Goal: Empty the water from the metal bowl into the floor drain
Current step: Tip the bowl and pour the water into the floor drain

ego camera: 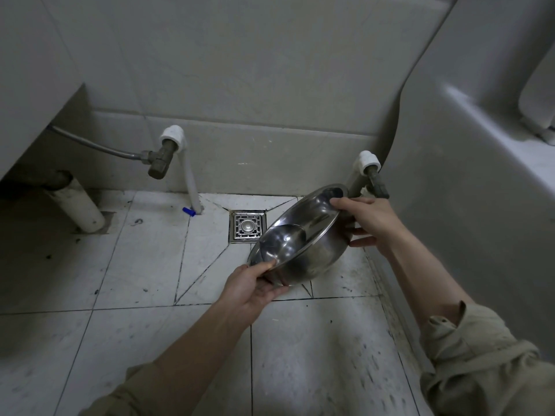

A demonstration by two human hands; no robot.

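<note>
- Location: the metal bowl (297,235) is held off the tiled floor (150,250), just to the right of the floor drain (247,226). Its low rim overlaps the drain's near-right corner in this view.
- Attitude: the bowl is tilted steeply, with its mouth facing left and far towards the drain and its high edge to the right.
- Left hand (255,286): grips the near-left rim, thumb hooked over the lip and fingers curled under the outer wall.
- Right hand (369,220): grips the far-right rim, thumb laid along the lip and fingers spread beneath the wall.
- Contents: a bright patch lies in the low part of the bowl. Whether it is water or only the polished bottom cannot be told.
- Handling, as judged: thin, stiff steel that is light in itself, so most of the weight would be any water, which shifts as the bowl tips. The surface is smooth and likely slippery when wet. It is not fragile.
- Hold, as judged: the rolled rim on opposite sides, as at present, gives the surest purchase. The curved wall offers nothing to catch on.
</note>
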